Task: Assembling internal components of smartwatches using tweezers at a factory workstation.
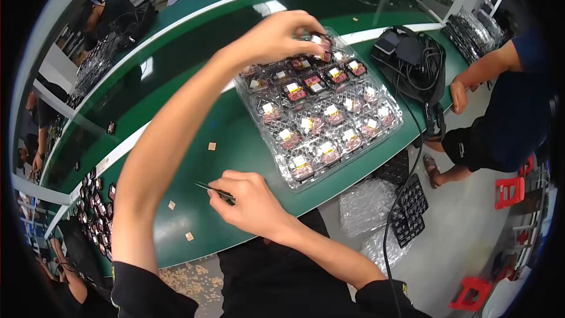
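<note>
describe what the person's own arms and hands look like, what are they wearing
Both arms are bare from hand to upper arm, no gloves, rings or watch visible on the left hand or right hand. Short black sleeves cover the upper arms, each with a small yellow mark near the hem.

Premises: a factory assembly floor — light electronics work. The landmark is a long green workbench [235, 141] edged with a white stripe. On it sits a clear blister tray [329, 112] of small identical components; at its left end lie rows of dark parts [94, 212]. Beyond its far edge stand further stacked trays [471, 35]. Beside it, right, another worker [500, 112] stands near red plastic stools [511, 191].
</note>
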The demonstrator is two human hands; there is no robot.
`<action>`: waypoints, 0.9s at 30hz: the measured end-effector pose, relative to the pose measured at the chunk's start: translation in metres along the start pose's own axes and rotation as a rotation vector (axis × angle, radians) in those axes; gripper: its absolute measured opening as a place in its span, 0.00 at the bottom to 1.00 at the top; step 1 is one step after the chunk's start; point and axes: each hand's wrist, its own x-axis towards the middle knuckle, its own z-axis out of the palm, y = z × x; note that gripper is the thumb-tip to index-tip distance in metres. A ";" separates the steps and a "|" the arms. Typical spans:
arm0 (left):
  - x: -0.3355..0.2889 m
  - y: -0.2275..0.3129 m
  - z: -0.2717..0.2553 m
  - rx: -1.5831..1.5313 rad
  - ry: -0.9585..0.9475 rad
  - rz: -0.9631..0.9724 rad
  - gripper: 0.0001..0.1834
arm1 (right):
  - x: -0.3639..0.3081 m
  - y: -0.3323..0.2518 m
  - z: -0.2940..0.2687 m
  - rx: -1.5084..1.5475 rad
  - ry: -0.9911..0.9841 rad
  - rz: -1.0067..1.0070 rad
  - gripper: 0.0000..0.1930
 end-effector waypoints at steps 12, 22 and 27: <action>-0.056 -0.068 -0.013 0.211 0.248 -0.049 0.19 | 0.002 -0.009 -0.007 -0.037 0.028 0.032 0.06; -0.409 -0.139 -0.132 0.860 0.253 -1.175 0.20 | 0.005 -0.017 -0.002 -0.072 -0.021 0.006 0.06; -0.434 -0.120 -0.136 0.652 0.317 -0.791 0.24 | 0.003 -0.022 0.003 -0.078 -0.002 -0.030 0.06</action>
